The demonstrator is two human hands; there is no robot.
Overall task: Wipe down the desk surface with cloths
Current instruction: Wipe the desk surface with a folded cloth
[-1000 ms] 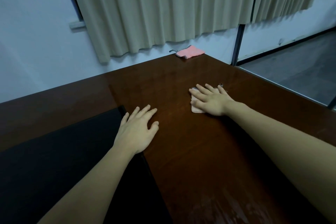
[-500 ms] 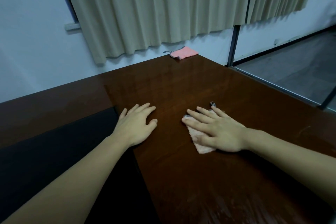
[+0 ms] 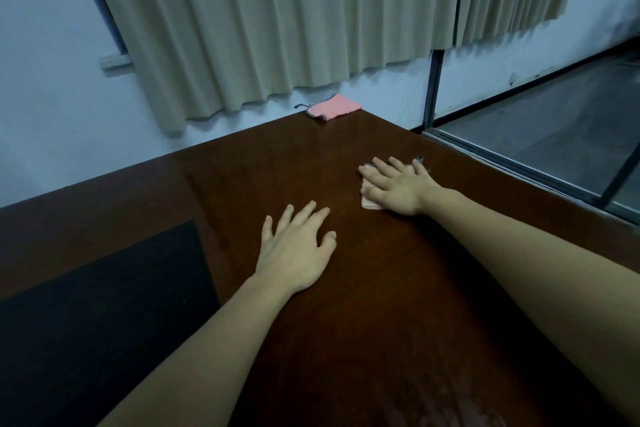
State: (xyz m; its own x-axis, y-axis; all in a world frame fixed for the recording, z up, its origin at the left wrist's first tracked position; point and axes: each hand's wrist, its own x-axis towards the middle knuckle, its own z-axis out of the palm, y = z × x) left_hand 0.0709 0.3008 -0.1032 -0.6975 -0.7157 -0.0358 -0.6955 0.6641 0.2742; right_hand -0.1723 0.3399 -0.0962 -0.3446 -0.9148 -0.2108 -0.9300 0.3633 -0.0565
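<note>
Head view shows my right hand [image 3: 398, 189] pressing flat, fingers straight and slightly spread, on a pale cloth [image 3: 370, 202] whose edge peeks out beside my thumb on the dark wooden desk [image 3: 398, 305]. My left hand [image 3: 297, 250] rests palm-down with fingers spread on the bare wood, nearer me and to the left of the cloth, holding nothing. Well beyond my right fingertips, a pink cloth [image 3: 334, 107] lies at the desk's far corner beneath the curtain [image 3: 277, 17].

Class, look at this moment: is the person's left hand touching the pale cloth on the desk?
Apart. The head view shows bare desk between the left hand and the pale cloth, which lies under the right hand.
</note>
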